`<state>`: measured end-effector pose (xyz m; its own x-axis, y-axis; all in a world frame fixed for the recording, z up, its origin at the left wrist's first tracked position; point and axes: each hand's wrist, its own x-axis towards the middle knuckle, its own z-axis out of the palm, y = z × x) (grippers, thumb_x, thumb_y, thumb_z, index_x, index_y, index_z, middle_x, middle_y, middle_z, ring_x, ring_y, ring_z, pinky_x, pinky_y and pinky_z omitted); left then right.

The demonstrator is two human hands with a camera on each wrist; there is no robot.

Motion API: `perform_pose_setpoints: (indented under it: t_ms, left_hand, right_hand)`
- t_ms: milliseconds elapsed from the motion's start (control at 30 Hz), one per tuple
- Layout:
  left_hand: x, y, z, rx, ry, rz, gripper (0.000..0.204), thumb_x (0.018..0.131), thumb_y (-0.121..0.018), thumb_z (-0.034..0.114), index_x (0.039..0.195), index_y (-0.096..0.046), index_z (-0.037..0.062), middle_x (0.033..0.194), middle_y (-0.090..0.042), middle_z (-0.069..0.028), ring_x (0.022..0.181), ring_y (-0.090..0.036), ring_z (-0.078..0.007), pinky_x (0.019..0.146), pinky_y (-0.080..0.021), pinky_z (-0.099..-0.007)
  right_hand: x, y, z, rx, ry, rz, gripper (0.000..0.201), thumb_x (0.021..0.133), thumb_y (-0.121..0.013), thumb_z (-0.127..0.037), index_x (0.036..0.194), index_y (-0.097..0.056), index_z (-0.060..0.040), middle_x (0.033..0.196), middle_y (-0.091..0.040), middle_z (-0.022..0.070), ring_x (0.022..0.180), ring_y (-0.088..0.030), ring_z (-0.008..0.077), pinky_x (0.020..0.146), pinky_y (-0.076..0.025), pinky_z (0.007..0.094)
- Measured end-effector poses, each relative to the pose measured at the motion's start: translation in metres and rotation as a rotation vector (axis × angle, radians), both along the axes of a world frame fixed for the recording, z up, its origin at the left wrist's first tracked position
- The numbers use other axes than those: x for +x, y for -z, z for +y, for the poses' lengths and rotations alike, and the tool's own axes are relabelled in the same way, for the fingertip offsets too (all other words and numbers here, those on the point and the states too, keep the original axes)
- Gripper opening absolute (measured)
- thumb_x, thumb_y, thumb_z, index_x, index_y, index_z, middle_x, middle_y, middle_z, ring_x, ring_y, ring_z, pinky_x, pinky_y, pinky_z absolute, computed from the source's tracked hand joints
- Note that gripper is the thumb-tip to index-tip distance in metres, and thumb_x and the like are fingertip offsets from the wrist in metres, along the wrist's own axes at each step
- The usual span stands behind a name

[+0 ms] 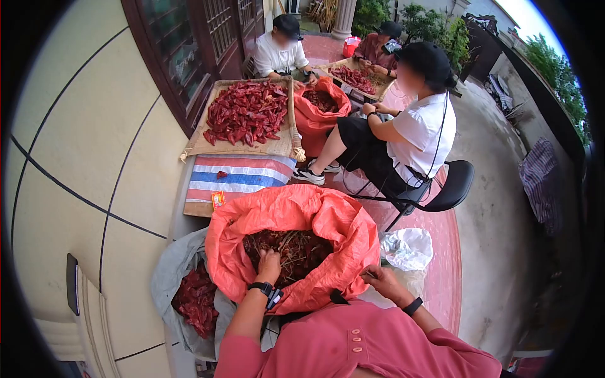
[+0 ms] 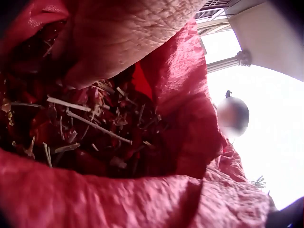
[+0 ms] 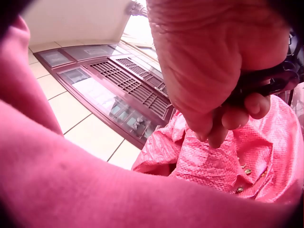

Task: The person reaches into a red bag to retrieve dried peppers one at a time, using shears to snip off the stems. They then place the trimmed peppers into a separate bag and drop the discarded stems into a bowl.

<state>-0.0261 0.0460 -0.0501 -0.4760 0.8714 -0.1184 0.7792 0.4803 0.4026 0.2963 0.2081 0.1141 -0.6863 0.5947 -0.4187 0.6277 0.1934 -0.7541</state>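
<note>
A large red woven sack (image 1: 343,220) stands before me with its mouth wide, holding dark red dried chillies (image 1: 318,255) strewn with pale stems (image 2: 95,124). My left hand (image 1: 270,267) reaches down into it at the left side, fingertips among the chillies. Whether those fingers pinch anything, I cannot tell. Beside the sack's right rim, my right hand (image 1: 389,286) grips scissors (image 3: 270,80) by their black looped handles; the palm hides part of them. In the right wrist view the fingers (image 3: 235,118) curl under the handles.
A grey sack (image 1: 165,268) of red chillies (image 1: 198,302) leans at the left. Beyond is a chilli-heaped tray (image 1: 201,142) near a striped cloth (image 1: 242,179). A person (image 1: 419,126) sits ahead right on a black chair (image 1: 450,189); two others sit farther back. Clear plastic bags (image 1: 408,249) lie right.
</note>
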Motion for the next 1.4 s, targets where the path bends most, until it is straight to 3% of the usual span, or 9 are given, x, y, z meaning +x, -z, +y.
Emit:
perform_pose_setpoints:
  t_ms: [467,500,533,633,867,1100,1200,1233,1400]
  left_hand:
    - [0.043,-0.075,-0.027,0.487,-0.139,-0.543,0.041,0.08,-0.063,0.007,0.12,-0.055,0.001,0.114,-0.06,-0.017,0.109,-0.056,-0.0327,0.095,-0.043,-0.0377]
    - [0.039,-0.079,-0.021,0.562,-0.145,-0.624,0.041,0.083,-0.062,0.005,0.123,-0.055,0.0007,0.115,-0.061,-0.014,0.105,-0.059,-0.0264,0.091,-0.047,-0.0347]
    - [0.044,-0.101,-0.014,0.729,-0.315,-1.21,0.038,0.089,-0.059,0.005,0.125,-0.053,-0.0002,0.114,-0.06,-0.0116,0.1,-0.061,-0.0209,0.086,-0.052,-0.0314]
    - [0.042,-0.163,-0.003,0.874,-0.283,-1.496,0.031,0.094,-0.054,0.008,0.123,-0.051,-0.0011,0.112,-0.062,-0.011,0.1,-0.063,-0.0188,0.082,-0.052,-0.0275]
    - [0.045,-0.191,-0.006,0.958,-0.221,-1.569,0.026,0.094,-0.057,0.012,0.118,-0.056,0.0011,0.104,-0.065,-0.0088,0.091,-0.066,-0.0189,0.076,-0.054,-0.0278]
    - [0.06,-0.176,-0.005,0.952,-0.187,-1.653,0.021,0.094,-0.056,0.01,0.114,-0.055,0.0042,0.104,-0.064,-0.0062,0.092,-0.064,-0.0164,0.08,-0.053,-0.0298]
    - [0.065,-0.197,-0.01,0.766,-0.153,-1.189,0.044,0.089,-0.062,0.012,0.13,-0.047,0.0043,0.125,-0.053,-0.011,0.116,-0.051,-0.0203,0.098,-0.043,-0.0358]
    - [0.062,-0.196,-0.009,0.728,-0.061,-0.544,0.057,0.085,-0.066,0.012,0.136,-0.042,0.0058,0.129,-0.05,-0.0118,0.121,-0.047,-0.0235,0.101,-0.04,-0.0355]
    - [0.063,-0.206,0.003,0.653,0.043,-0.647,0.044,0.083,-0.067,0.013,0.123,-0.054,0.0011,0.112,-0.062,-0.0173,0.104,-0.061,-0.0295,0.09,-0.046,-0.0361]
  right_hand:
    - [-0.062,-0.011,0.012,0.109,-0.244,0.254,0.012,0.088,-0.06,-0.013,0.096,-0.06,-0.0038,0.078,-0.06,0.0066,0.074,-0.06,0.0148,0.068,-0.047,0.0301]
    - [-0.072,-0.008,0.013,0.063,-0.232,0.273,0.009,0.087,-0.06,-0.009,0.094,-0.06,-0.0032,0.078,-0.059,0.0036,0.076,-0.058,0.0104,0.068,-0.046,0.0281]
    - [-0.084,-0.011,0.014,0.03,-0.233,0.353,0.008,0.087,-0.06,-0.006,0.093,-0.061,-0.0018,0.08,-0.059,0.0026,0.079,-0.057,0.0089,0.071,-0.046,0.0268]
    - [-0.119,-0.056,0.002,-0.068,-0.15,0.456,0.01,0.088,-0.061,-0.006,0.096,-0.062,-0.0001,0.086,-0.062,0.0008,0.083,-0.058,0.0085,0.076,-0.047,0.0246]
    - [-0.145,-0.075,-0.02,-0.256,-0.091,0.656,0.016,0.088,-0.066,-0.013,0.103,-0.061,-0.008,0.088,-0.061,-0.0062,0.068,-0.049,-0.0004,0.052,-0.036,0.016]
    - [-0.149,-0.065,-0.031,-0.317,-0.069,0.698,0.006,0.089,-0.065,-0.012,0.092,-0.063,-0.0074,0.081,-0.06,-0.0046,0.063,-0.049,0.0006,0.05,-0.037,0.0162]
    - [-0.149,-0.049,-0.027,-0.095,-0.018,0.766,0.006,0.084,-0.068,-0.005,0.084,-0.062,-0.0032,0.08,-0.056,-0.0003,0.071,-0.052,0.0089,0.063,-0.044,0.0238]
    - [-0.149,-0.054,-0.026,-0.02,-0.04,0.722,0.007,0.082,-0.068,-0.003,0.083,-0.061,-0.002,0.083,-0.056,0.0024,0.078,-0.054,0.0124,0.07,-0.045,0.0271]
    - [-0.15,-0.064,-0.034,0.239,-0.248,0.706,0.012,0.079,-0.068,-0.001,0.085,-0.058,-0.0009,0.085,-0.059,0.0098,0.079,-0.059,0.0224,0.071,-0.047,0.0312]
